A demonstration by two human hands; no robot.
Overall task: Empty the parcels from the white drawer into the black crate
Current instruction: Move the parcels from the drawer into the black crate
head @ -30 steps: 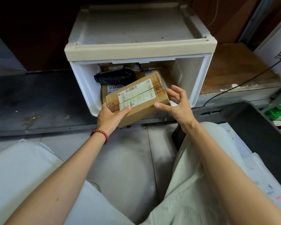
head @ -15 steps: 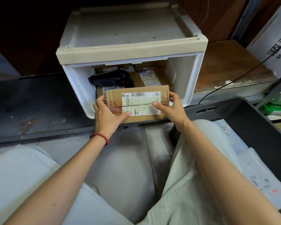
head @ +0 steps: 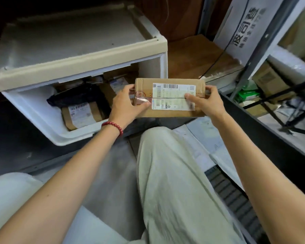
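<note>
Both hands hold a brown cardboard parcel (head: 169,97) with a white shipping label, out in front of the white drawer (head: 42,117) and to its right. My left hand (head: 126,103) grips its left end; my right hand (head: 205,101) grips its right end with the thumb on the label. Inside the drawer lie a black bag parcel (head: 74,97), a labelled brown parcel (head: 81,115) and more parcels behind. The black crate (head: 264,147) stands at the right, with white plastic mailers (head: 206,138) in it.
My knees in pale trousers (head: 174,182) fill the foreground over a grey floor. A metal shelf frame (head: 264,44) with boxes and green packs stands at the far right. A white printed carton (head: 241,30) and a black cable sit on a wooden ledge behind.
Both hands have lifted the brown parcel out of the drawer mouth and carried it to the right, towards the black crate. The view has swung right with it.
</note>
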